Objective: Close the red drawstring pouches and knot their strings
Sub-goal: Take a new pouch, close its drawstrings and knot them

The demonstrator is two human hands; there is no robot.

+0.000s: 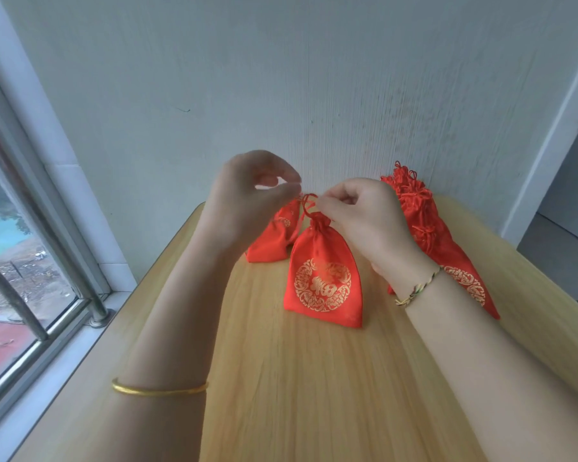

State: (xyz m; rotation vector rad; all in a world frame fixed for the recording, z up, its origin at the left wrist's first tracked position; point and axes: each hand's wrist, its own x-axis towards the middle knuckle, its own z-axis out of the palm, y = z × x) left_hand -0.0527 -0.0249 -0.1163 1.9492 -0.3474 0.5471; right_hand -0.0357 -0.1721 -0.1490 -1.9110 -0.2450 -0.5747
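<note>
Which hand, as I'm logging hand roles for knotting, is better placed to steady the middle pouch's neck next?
Probably the right hand: it pinches the string low, just beside the gathered neck of the middle pouch. The left hand pinches the string higher, farther from it.

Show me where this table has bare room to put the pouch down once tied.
Bare wood: the near table between the forearms, in front of the middle pouch; also the right side between the pouch pile and the table's edge. Crowded: the far end by the wall, where left hand, right hand and another pouch cluster.
</note>
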